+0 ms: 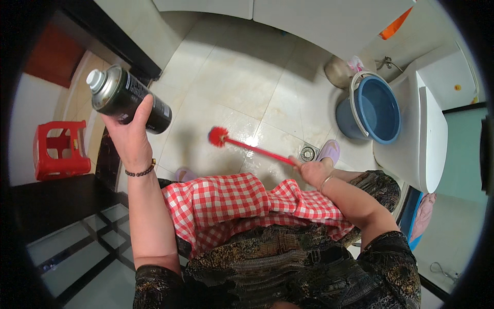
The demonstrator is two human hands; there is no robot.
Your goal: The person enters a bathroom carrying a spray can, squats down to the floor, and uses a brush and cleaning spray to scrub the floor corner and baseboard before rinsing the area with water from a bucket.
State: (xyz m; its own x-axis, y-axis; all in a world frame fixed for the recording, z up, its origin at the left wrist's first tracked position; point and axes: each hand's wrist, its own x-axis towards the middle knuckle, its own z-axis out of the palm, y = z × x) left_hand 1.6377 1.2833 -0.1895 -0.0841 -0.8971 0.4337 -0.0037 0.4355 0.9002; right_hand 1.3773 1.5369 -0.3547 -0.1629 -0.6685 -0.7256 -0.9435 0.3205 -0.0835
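In my left hand [133, 139] is a black aerosol can [144, 104] with a silver shoulder and a white nozzle, raised and tilted at the upper left. My right hand [314, 172] grips the end of the red handle of a toilet brush [258, 150]. The brush's round red bristle head points to the left, over or on the wet, shiny tiled floor [231, 92]; contact is hard to tell. Across my lap lies a red and white checked cloth [231, 197]. A round metal floor drain [308, 153] is beside my right slipper.
A blue bucket [347, 116] stands at the right against a white toilet [413, 154]. A red plastic stool [61, 150] is at the far left, by a dark door frame [131, 46]. A white cabinet [308, 23] overhangs the floor ahead.
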